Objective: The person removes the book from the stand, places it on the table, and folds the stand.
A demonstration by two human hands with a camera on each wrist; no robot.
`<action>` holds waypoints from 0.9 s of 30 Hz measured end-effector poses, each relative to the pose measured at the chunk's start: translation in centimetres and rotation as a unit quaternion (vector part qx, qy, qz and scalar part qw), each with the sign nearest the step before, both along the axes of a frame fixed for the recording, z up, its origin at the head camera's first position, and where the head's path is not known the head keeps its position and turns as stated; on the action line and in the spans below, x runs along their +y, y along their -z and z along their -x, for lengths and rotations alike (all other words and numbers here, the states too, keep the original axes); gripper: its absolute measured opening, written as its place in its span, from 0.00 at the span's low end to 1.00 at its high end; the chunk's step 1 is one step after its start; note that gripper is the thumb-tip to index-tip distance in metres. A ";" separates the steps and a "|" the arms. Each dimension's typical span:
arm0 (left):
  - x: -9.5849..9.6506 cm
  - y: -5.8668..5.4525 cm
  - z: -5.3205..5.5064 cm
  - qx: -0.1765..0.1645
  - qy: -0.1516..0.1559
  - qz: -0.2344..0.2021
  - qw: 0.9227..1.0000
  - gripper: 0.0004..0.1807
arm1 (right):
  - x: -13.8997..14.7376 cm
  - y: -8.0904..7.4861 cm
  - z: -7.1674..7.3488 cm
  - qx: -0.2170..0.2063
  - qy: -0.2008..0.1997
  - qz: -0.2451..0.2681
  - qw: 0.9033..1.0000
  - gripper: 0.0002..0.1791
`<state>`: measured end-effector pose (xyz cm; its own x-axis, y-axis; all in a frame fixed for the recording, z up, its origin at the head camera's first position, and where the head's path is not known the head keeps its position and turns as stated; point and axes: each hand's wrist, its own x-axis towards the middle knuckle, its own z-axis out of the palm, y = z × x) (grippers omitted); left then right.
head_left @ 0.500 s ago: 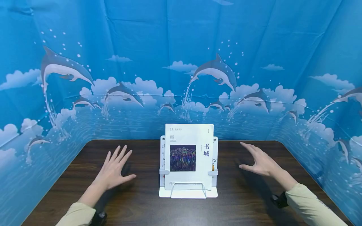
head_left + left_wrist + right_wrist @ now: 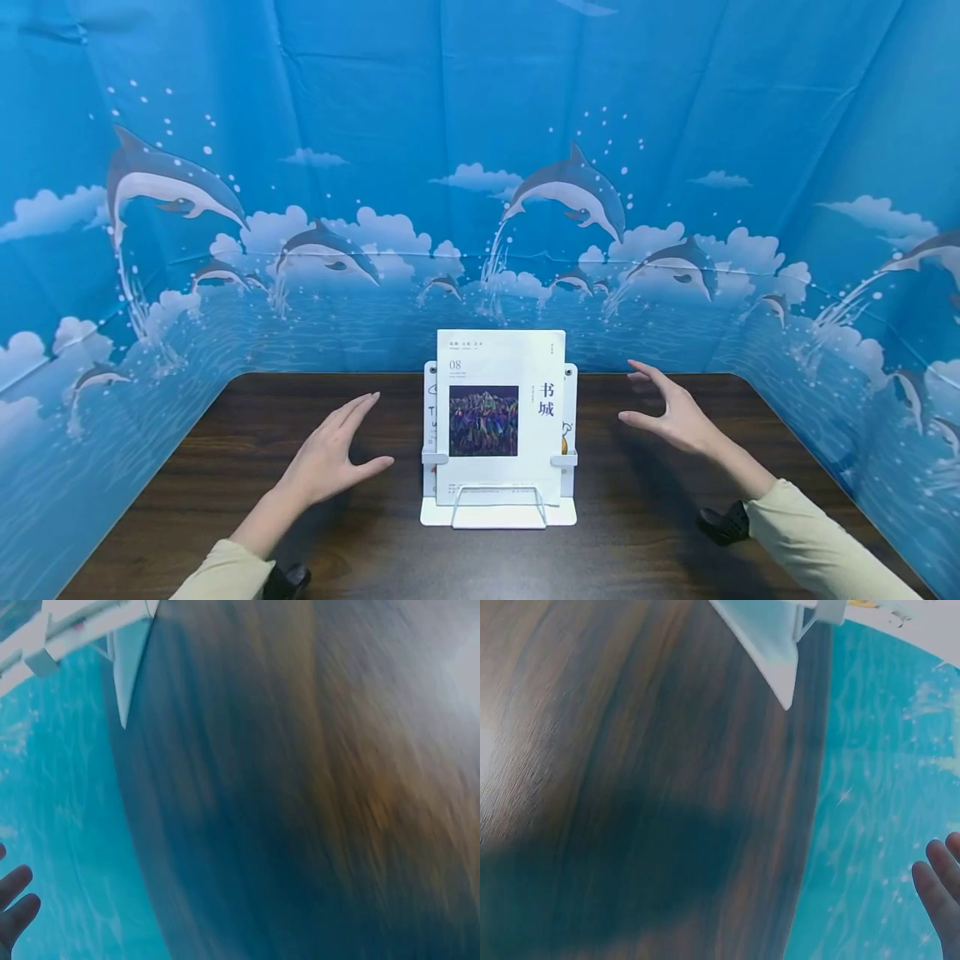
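A white book (image 2: 501, 358) with a dark square picture on its cover stands upright on a white book stand (image 2: 564, 512) in the middle of the table. The stand's side clips and front wire bar lie across the book. To the left, the person's left hand (image 2: 330, 454) hovers over the table, thumb spread from the fingers and pointing toward the book, holding nothing. On the other side the right hand (image 2: 678, 417) is held in the air with thumb and fingers apart, also free of any object. A few left fingertips (image 2: 16, 885) and right fingertips (image 2: 934, 881) enter the wrist views.
The dark wooden table (image 2: 375, 567) extends around the stand. A blue curtain with dolphins (image 2: 465, 250) encloses the back and both sides. Dark wrist-worn devices sit under the left wrist (image 2: 285, 579) and right wrist (image 2: 723, 525).
The left hand has moved right toward the book and turned more side-on, its fingers closer together. The right hand has shifted slightly left, toward the book. Book and stand have stayed in place.
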<state>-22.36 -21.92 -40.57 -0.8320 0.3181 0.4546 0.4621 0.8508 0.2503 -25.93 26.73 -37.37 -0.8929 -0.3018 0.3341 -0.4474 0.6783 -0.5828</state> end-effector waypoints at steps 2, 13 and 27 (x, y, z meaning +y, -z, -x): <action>0.5 -0.1 -0.1 -0.005 0.005 -0.027 1.000 0.48 | -0.4 -0.5 -0.1 -0.014 -0.006 0.020 1.000 0.41; 3.9 -1.0 -1.0 -0.019 0.054 -0.172 0.983 0.40 | -2.7 -1.8 -0.1 -0.050 -0.054 0.112 0.991 0.36; 6.7 -0.4 -0.7 -0.032 0.098 -0.225 0.969 0.40 | -5.2 -2.8 0.5 -0.052 -0.070 0.141 0.986 0.36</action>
<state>-21.71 -15.22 -40.21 -0.8069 0.2548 0.5330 0.5750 0.5455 0.6097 -26.42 21.54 -34.59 -0.8829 -0.3328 0.3311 -0.4530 0.4191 -0.7868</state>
